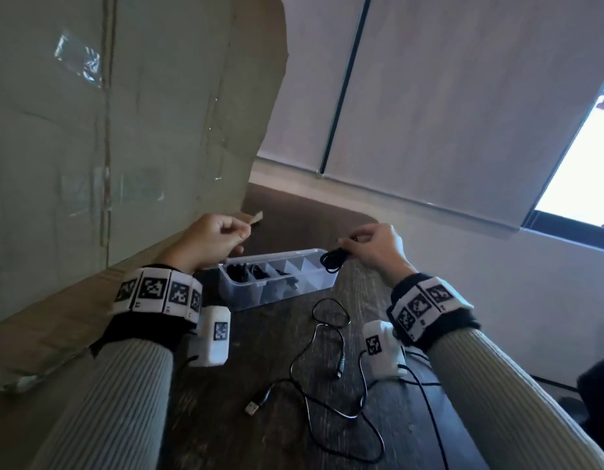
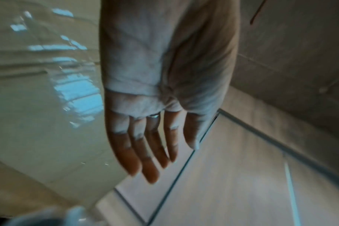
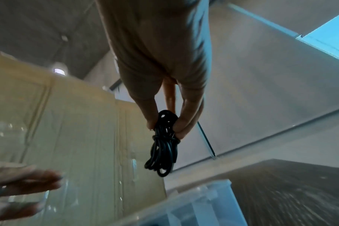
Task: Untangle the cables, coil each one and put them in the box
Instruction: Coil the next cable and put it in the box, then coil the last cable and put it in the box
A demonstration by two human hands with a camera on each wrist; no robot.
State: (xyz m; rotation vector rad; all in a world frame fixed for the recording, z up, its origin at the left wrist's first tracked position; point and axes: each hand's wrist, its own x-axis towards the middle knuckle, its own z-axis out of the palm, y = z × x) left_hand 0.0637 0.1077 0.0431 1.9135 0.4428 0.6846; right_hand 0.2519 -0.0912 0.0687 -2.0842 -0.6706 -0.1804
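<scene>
Cables: two groups showing. Going big to small. The cardboard sheet [image 1: 124, 130] is leaning along the left edge of the bench [image 1: 294, 435], w/ tape patches on it. The bench is carrying the rest.

The box [image 1: 277, 286] is sitting mid-bench, clear plastic w/ dividers, lid off. Some compartments at its left end are holding dark coils already; the ones toward the right end are looking free, though the glare is making that hard to confirm.

The loose cable [image 1: 327, 378] is lying uncoiled on the bench nearer the person, snaking in open loops, w/ a USB plug at one end. Whether it's one cable or two crossing, can't tell.

The coiled cable [image 3: 164, 142] is hanging from the right hand [image 1: 378, 249], just above the box's right end. The fingertips [image 3: 182, 123] and thumb are pinching the top of the bundle; a wrap around its middle is keeping the loops together. The left hand [image 1: 209, 242] is hovering over the box's left end, holding nothing; in the wrist view its fingers are lying straight and relaxed, while the head view shows them loosely bent.

Step in hand, prob.: dropping this coil into a free compartment. To do it well: be lowering it loop-end first, keeping the pinch until the bundle is sitting inside the walls, so it isn't springing open or snagging a divider. Left hand could be steadying the box wall, as light plastic may be sliding. Then on to the loose one.
</scene>
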